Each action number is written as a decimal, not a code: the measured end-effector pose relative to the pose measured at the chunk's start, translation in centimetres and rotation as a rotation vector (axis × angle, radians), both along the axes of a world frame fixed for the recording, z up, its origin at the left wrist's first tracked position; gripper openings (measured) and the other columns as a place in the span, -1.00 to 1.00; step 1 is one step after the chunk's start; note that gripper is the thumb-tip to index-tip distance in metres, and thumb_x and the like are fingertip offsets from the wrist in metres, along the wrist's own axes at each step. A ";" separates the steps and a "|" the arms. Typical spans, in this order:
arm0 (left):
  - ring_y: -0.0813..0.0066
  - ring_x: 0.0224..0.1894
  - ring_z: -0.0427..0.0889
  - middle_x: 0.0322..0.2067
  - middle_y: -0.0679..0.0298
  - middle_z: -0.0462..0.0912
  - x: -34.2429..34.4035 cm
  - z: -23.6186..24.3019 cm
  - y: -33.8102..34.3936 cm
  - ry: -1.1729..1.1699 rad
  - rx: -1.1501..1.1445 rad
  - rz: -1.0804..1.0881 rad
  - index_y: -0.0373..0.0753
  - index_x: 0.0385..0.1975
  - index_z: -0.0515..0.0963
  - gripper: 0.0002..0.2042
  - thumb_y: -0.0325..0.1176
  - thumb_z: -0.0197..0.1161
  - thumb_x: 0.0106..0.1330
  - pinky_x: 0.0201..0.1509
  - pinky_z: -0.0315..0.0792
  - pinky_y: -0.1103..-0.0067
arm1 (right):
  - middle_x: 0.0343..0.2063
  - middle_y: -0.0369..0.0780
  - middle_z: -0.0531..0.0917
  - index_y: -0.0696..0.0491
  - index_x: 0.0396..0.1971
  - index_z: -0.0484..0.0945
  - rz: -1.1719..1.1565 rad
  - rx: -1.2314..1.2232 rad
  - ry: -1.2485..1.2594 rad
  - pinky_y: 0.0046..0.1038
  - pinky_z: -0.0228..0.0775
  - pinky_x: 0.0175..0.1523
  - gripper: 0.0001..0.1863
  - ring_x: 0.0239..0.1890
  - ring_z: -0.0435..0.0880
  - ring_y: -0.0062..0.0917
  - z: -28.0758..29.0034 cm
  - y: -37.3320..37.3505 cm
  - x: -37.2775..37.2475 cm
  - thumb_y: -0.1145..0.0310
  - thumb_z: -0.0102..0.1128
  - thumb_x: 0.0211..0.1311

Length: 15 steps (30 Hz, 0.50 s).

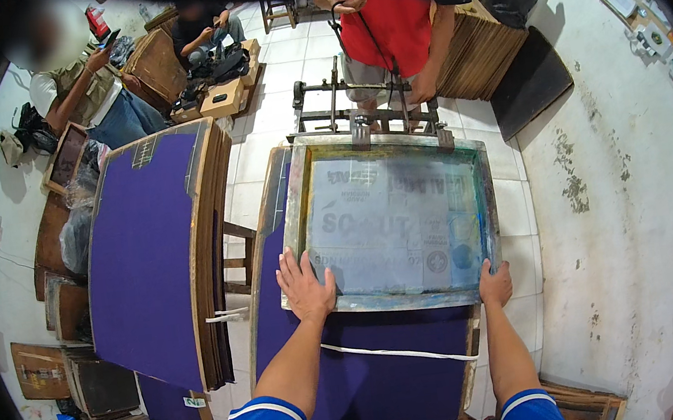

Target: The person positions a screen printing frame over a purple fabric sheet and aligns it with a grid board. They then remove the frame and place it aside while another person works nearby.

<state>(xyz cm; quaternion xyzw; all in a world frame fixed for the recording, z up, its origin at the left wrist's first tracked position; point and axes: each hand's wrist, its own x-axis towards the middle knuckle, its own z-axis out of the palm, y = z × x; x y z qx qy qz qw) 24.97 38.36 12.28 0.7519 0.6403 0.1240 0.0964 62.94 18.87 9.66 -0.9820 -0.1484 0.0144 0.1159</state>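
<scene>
A screen printing frame with a pale mesh lies over a board covered in purple fabric. Paint stains its rim yellow, green and blue, and dark lettering shows on the mesh. My left hand rests with fingers spread on the frame's near left corner. At the near right corner my right hand grips the side rail, thumb on top; its fingertips are partly hidden. Metal hinge clamps hold the frame's far rail. A white strip crosses the fabric just on my side of the frame.
A stack of boards topped with purple fabric stands at the left. Beyond the frame, a person in a red shirt stands by the clamp rack. More boards lean behind. A seated person holds a phone at far left.
</scene>
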 end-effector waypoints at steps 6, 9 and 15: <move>-0.02 0.63 -0.06 0.57 -0.03 0.06 0.1 -0.1 0.0 0.013 0.016 -0.004 -0.21 0.40 0.35 -0.31 0.01 0.24 0.33 0.66 -0.17 0.08 | -0.12 0.06 0.74 0.10 -0.02 0.49 -0.009 0.002 0.040 0.04 0.51 0.07 -0.44 -0.05 0.72 0.06 0.8 0.2 -0.3 -0.15 0.15 0.37; -0.02 0.63 -0.06 0.57 -0.04 0.06 0.1 -0.1 0.0 0.014 0.023 -0.007 -0.21 0.40 0.37 -0.32 0.01 0.24 0.33 0.66 -0.16 0.08 | -0.08 0.06 0.73 0.10 0.02 0.49 -0.012 0.007 0.062 0.02 0.51 0.12 -0.43 0.00 0.71 0.06 1.0 0.2 -0.3 -0.14 0.14 0.37; -0.01 0.63 -0.06 0.57 -0.03 0.06 0.1 -0.1 0.0 0.020 0.024 -0.008 -0.21 0.40 0.37 -0.33 0.00 0.24 0.34 0.66 -0.16 0.08 | -0.04 0.06 0.72 0.10 0.05 0.47 -0.013 0.019 0.089 0.00 0.49 0.17 -0.42 0.06 0.69 0.05 1.1 0.1 -0.4 -0.14 0.13 0.39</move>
